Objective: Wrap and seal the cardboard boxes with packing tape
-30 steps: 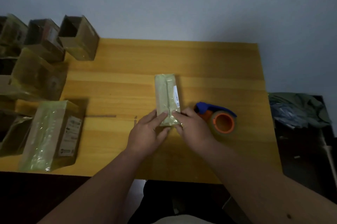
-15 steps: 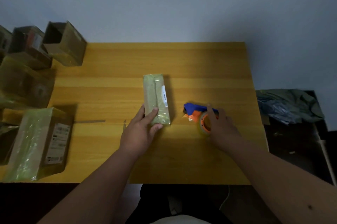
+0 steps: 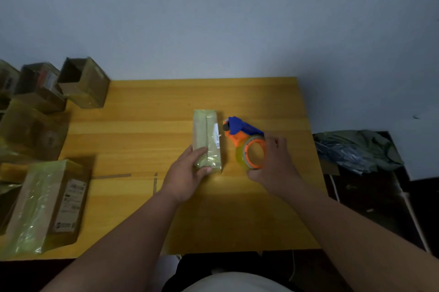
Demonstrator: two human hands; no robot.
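Slim cardboard box (image 3: 207,139) wrapped in clear tape, lying lengthwise at the middle of the yellow wooden desk (image 3: 237,99). White label strip along its right top edge, printing too small to read. Left hand (image 3: 187,173) gripping the near end of the box, thumb over the top face, fingers curled round the near corner. Right hand (image 3: 275,163) closed round the tape dispenser (image 3: 244,139), just to the right of the box: blue front guard, orange frame, roll of clear tape on an orange core, tilted on edge, roll facing left. Whether touching the desk or lifted off it, cannot tell.

At the left edge of the desk, a larger taped box (image 3: 45,206) with a white shipping label bearing barcodes and blurred text, unreadable. Behind it, further taped boxes (image 3: 31,130), one with a round faint mark on its side. At the far left corner, an open-topped box (image 3: 83,82) and another beside it (image 3: 40,85) with a reddish label, not legible. Short strips of tape (image 3: 111,176) stuck flat on the desk near the left wrist. Off the desk to the right, a crumpled heap of grey-green cloth and blue plastic (image 3: 356,149) on a dark surface.
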